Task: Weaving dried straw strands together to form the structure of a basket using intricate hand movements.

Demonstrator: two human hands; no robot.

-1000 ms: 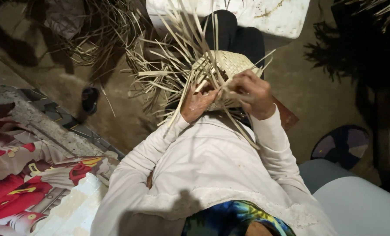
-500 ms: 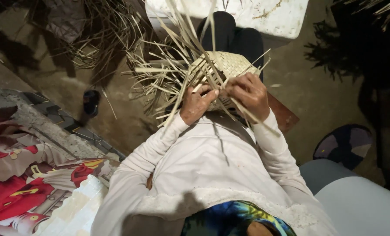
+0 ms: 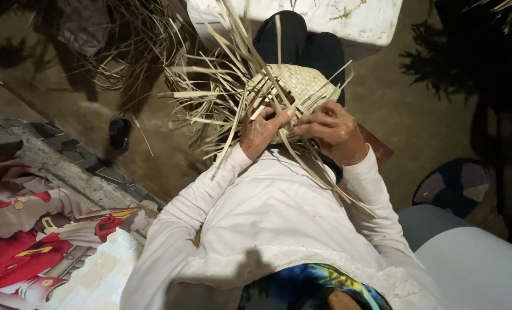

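Observation:
A half-woven mat of pale dried palm strips [image 3: 299, 83] rests on my lap, with many loose strip ends [image 3: 210, 103] fanning out to the left and toward me. My left hand [image 3: 263, 131] pinches a strip at the mat's near edge. My right hand [image 3: 332, 130] is beside it, fingers curled on other strips at the same edge. Both arms are in white long sleeves. My dark trousers [image 3: 302, 43] show beyond the weave.
A white box [image 3: 348, 17] stands at the top. More dried fronds [image 3: 124, 51] lie on the dirt floor at upper left. A red patterned cloth [image 3: 32, 241] covers a ledge at left. A dark sandal [image 3: 120, 133] and a round cushion [image 3: 454, 186] lie on the floor.
Both hands have shifted slightly along the mat's near edge, working the strips closer together. The weave has stayed on my lap.

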